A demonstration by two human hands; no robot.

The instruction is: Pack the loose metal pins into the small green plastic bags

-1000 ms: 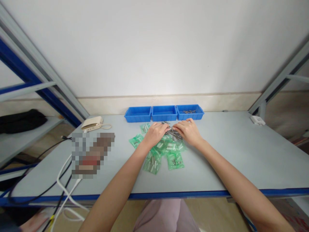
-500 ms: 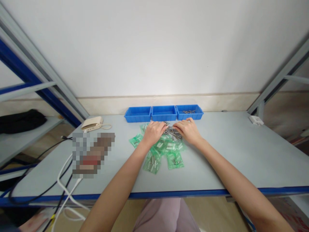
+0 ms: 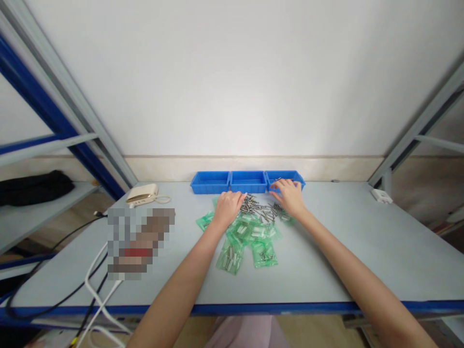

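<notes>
A loose pile of thin metal pieces, screw-like [image 3: 255, 208], lies on the table among small green plastic bags [image 3: 241, 232] of white and metal parts. At the pile's left edge is my left hand [image 3: 228, 209], its fingers curled together and pointing at the metal; whatever is between them is hidden. My right hand [image 3: 291, 197] is raised just in front of the right blue bin [image 3: 270, 182], thumb and fingers apart, with nothing visible between them. Some thin metal pieces show inside that bin, partly covered by the hand.
The middle blue bin [image 3: 248, 188] and left blue bin [image 3: 210, 188] stand in line along the wall. At left lie a cream power bank [image 3: 142, 194], a pixelated object [image 3: 141, 246] and a white cable [image 3: 90, 263]. A white adapter [image 3: 381, 195] sits far right.
My right hand has left the pile, moved slightly up toward the right bin and spread its fingers. My left hand stays by the pile. The view has tilted up a little.
</notes>
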